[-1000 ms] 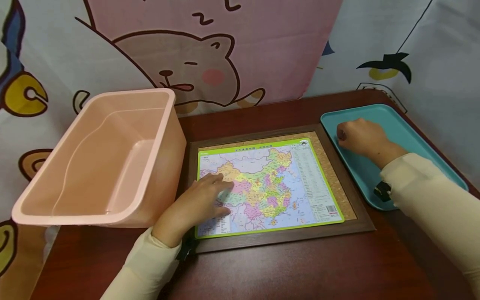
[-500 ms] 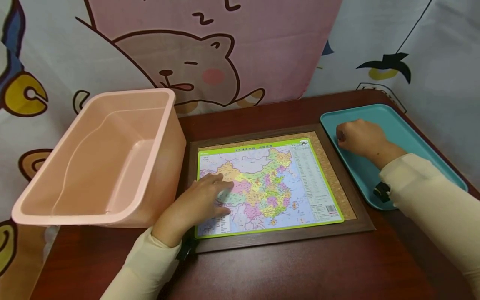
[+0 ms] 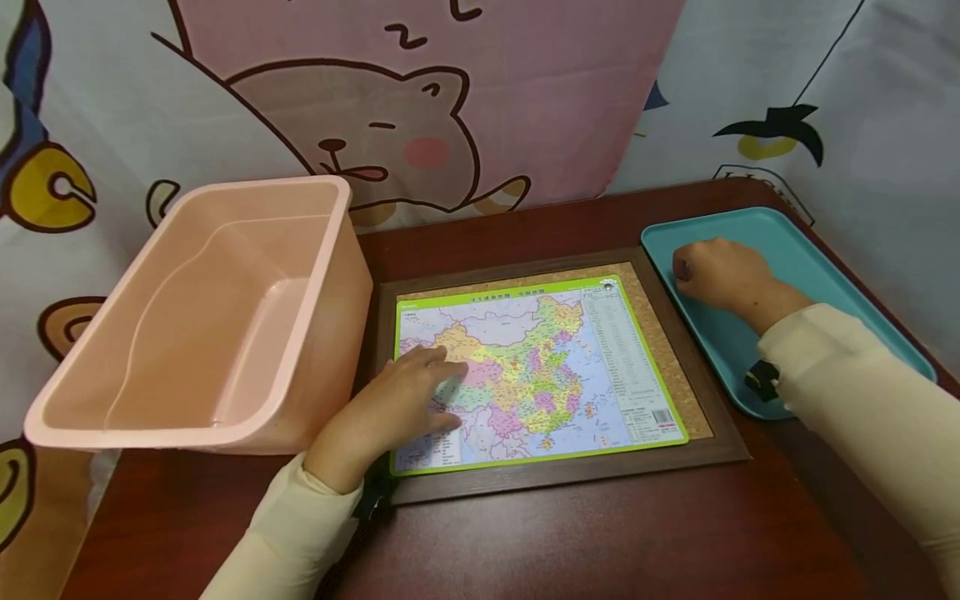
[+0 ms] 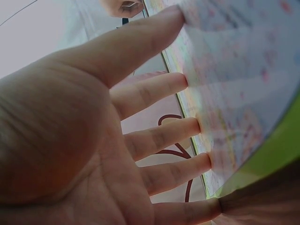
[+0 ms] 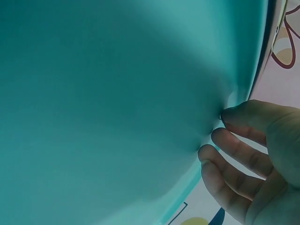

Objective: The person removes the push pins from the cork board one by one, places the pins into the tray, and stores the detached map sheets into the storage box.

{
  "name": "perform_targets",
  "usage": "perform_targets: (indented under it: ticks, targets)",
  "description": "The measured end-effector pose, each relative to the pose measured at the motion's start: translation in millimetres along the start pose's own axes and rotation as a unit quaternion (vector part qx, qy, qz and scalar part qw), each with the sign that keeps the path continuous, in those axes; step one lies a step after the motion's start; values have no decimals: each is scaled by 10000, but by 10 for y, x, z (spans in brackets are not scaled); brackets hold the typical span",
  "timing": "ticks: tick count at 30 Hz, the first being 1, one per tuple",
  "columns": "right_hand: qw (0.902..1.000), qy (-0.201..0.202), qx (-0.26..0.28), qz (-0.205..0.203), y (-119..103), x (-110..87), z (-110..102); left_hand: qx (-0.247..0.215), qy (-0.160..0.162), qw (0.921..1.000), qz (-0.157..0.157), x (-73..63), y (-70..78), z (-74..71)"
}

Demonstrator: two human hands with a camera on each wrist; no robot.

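A map of China (image 3: pixel 517 400) with a green border lies on a brown-framed cork board (image 3: pixel 667 358) in the head view. My left hand (image 3: pixel 386 408) rests on the map's left side, fingers spread. Its fingertips (image 4: pixel 204 161) touch the printed surface in the left wrist view. Over the left part of a teal tray (image 3: pixel 810 283) is my right hand (image 3: pixel 723 279), back of the hand upward. In the right wrist view the right hand's loosely bent fingers (image 5: pixel 229 145) come down to the tray's surface, and nothing shows between them.
A large pink plastic tub (image 3: pixel 315 333) stands left of the cork board, close to its frame. Everything sits on a dark red-brown table (image 3: pixel 570 542). Behind hangs a cloth with cartoon prints (image 3: pixel 525 100).
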State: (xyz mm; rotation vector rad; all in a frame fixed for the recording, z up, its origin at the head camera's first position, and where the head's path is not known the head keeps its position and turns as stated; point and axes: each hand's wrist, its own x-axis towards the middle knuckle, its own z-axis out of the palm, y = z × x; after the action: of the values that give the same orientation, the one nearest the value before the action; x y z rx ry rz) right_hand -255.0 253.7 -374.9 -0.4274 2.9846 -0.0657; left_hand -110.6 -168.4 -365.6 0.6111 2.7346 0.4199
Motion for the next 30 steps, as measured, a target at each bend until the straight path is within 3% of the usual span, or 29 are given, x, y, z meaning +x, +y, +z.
perform_targets:
  ticks: [16, 30]
  targets:
    - [10000, 6, 12, 24, 8, 0, -47, -11, 11, 10000, 52, 0, -8, 5]
    - [9994, 171, 159, -254, -179, -16, -138, 5, -25, 10000, 57, 3, -10, -4]
